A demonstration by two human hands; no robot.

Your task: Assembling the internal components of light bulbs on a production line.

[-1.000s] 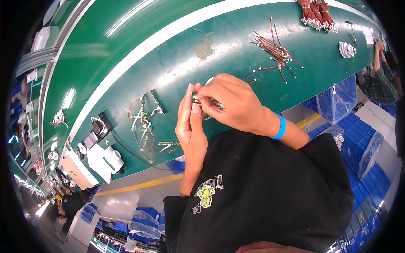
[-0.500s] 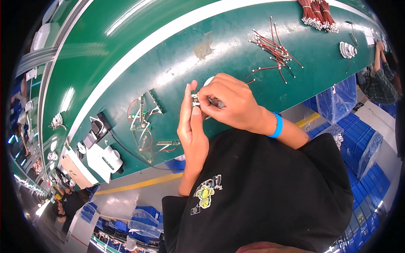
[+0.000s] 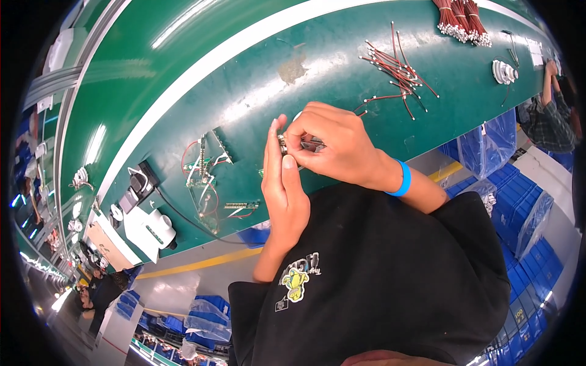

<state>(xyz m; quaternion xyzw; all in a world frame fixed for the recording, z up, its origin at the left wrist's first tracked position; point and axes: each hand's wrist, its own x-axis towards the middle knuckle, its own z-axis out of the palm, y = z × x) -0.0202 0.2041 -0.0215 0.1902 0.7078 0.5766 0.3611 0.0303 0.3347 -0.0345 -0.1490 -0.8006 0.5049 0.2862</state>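
Note:
My left hand [image 3: 284,198] is closed around a small circuit board [image 3: 282,144] with white connectors, its thumb pressed on the near end. Against the board's right side, my right hand [image 3: 339,146] pinches with thumb and forefinger; what sits between the fingertips is hidden. Something dark [image 3: 314,145] shows inside its curled fingers, too little to name. Part of a white rounded thing [image 3: 298,116] peeks out behind the right hand. Beyond that hand lie loose red-and-black cables [image 3: 397,72] with white plugs. One cable reaches close to the knuckles.
Wired circuit boards [image 3: 204,168] and a narrow board [image 3: 240,206] lie left on the green bench [image 3: 329,43]. Farther left stand a white cylindrical device [image 3: 160,229] and a black power adapter [image 3: 145,180]. Cable bundles [image 3: 461,24] and a white round part [image 3: 504,72] lie far right, near another person [image 3: 552,116].
Both hands have shifted slightly and closed in, covering more of the board. The left hand has turned a little and its thumb moved right. The bench items stay as they were.

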